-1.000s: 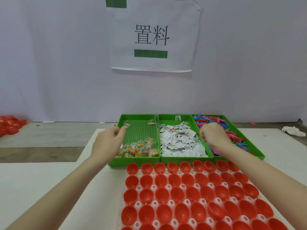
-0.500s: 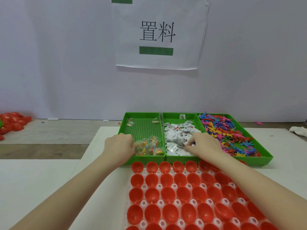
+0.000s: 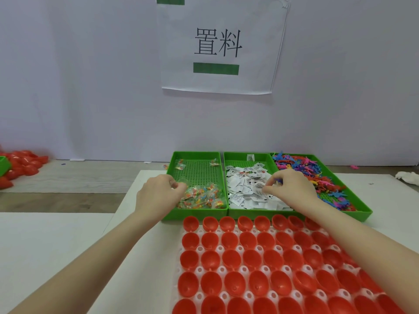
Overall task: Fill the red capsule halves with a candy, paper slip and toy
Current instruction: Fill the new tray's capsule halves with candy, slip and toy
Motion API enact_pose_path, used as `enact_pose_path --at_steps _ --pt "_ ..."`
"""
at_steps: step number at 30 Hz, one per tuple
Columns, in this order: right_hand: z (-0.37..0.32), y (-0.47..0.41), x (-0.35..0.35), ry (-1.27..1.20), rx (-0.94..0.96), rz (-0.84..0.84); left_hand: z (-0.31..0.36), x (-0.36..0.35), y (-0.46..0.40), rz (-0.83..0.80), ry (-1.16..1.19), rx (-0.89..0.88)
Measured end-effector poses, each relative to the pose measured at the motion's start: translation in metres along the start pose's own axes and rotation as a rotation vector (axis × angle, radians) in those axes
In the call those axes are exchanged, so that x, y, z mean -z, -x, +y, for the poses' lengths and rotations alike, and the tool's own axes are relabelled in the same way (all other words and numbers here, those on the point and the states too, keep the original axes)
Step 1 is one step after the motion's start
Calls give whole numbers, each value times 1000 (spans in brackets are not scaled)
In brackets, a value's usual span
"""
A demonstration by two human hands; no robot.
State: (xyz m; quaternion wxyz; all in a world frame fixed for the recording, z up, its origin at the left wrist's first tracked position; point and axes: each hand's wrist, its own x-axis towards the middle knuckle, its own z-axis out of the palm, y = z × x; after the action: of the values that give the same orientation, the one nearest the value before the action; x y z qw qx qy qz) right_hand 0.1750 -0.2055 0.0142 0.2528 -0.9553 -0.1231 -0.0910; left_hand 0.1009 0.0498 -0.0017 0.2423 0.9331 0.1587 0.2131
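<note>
Rows of empty red capsule halves (image 3: 254,259) sit in a white holder (image 3: 221,269) in front of me. Behind it stand three green trays: wrapped candies (image 3: 201,198) on the left, white paper slips (image 3: 242,189) in the middle, coloured toys (image 3: 303,167) on the right. My left hand (image 3: 158,194) reaches into the candy tray (image 3: 197,172) and pinches a clear-wrapped candy (image 3: 180,184) at the pile's left edge. My right hand (image 3: 291,189) is over the slips. Its curled fingers hold a small blue toy (image 3: 278,181), and its fingertips touch the slips.
A pile of red capsule halves (image 3: 21,165) lies on the floor at far left. A white crumpled cloth (image 3: 408,177) lies at far right. A paper sign (image 3: 217,44) hangs on the wall behind. The white table (image 3: 56,245) stretches to the left of the holder.
My right hand moved left from the toy tray to the paper slips. My left hand moved down to the candy pile and closed on a candy.
</note>
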Motion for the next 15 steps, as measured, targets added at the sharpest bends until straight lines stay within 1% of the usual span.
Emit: enact_pose_path --at_steps 2,4,6,8,12,15 --pt "0 0 1 -216 -70 -57 3 4 3 -35 201 107" --pt "-3 1 3 -445 -160 -103 6 8 6 -62 341 143" --pt "-4 1 4 -560 -225 -120 11 11 10 -87 456 155" --pt "-5 0 5 -522 -226 -110 14 12 12 -109 486 145" --pt "-6 3 5 -308 -105 -58 14 10 17 -103 437 113" --pt "-5 6 7 -289 -74 -21 10 12 21 -79 442 91"
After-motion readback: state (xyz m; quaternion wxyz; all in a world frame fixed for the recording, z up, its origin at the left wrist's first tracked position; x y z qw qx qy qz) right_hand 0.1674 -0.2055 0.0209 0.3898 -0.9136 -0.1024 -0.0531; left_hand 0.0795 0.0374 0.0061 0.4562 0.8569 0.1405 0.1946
